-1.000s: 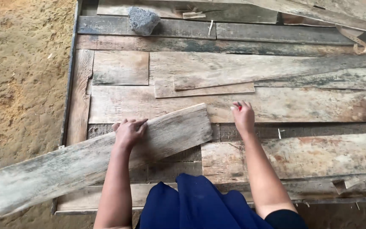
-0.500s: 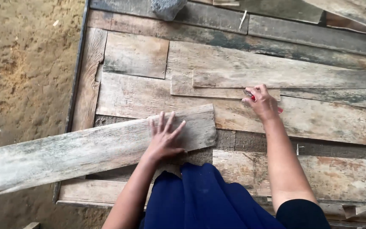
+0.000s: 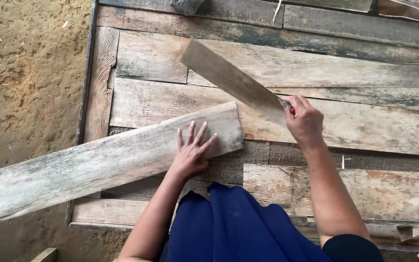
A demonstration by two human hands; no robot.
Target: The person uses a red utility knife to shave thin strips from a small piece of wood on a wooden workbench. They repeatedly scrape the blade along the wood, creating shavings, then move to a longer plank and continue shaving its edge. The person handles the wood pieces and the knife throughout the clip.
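My left hand [image 3: 193,151] lies flat, fingers spread, on a long weathered grey plank [image 3: 98,162] that slants across the platform and overhangs its left edge above the sand. My right hand [image 3: 304,121] grips one end of a thin narrow wooden slat [image 3: 229,77], lifted off the boards and angled up toward the far left. Both hands rest over a platform of old planks [image 3: 364,121]. My blue garment [image 3: 229,223] shows at the bottom.
Sandy ground [image 3: 25,87] lies left of the platform's dark metal edge [image 3: 87,82]. A grey stone [image 3: 185,6] sits at the far edge. More weathered boards [image 3: 364,29] lie at the back right, and a small wood offcut [image 3: 44,254] at the bottom left.
My right hand has closed on the thin slat that lay flat on the boards and raised it. My left hand has slid right along the long plank, which has shifted slightly.
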